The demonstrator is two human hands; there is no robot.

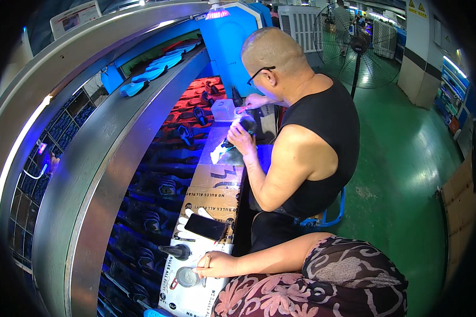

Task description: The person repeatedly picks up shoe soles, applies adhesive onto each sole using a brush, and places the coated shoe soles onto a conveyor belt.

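My right hand [215, 264] reaches in from the right, bare-armed below a dark patterned sleeve [349, 264]. Its fingers are closed around what looks like a thin tan stick [207, 260], at the rim of a clear round cup [186, 277]. The stick's kind is hard to make out. Against the cup lies a small red-edged piece [174, 283]. A black cone-tipped bottle [176, 251] stands just beyond it. Farther along are a dark phone [205, 227] and a white glove [186, 231] partly under it. My left hand is out of sight.
A co-worker [317, 137] sits ahead, holding a dark shoe piece [246, 127] beside a clear box [223, 111]. Left of the cardboard-covered ledge [211, 193] runs a conveyor carrying dark shoes [185, 134]. A metal rail [111, 153] and large fan [357, 45] stand around.
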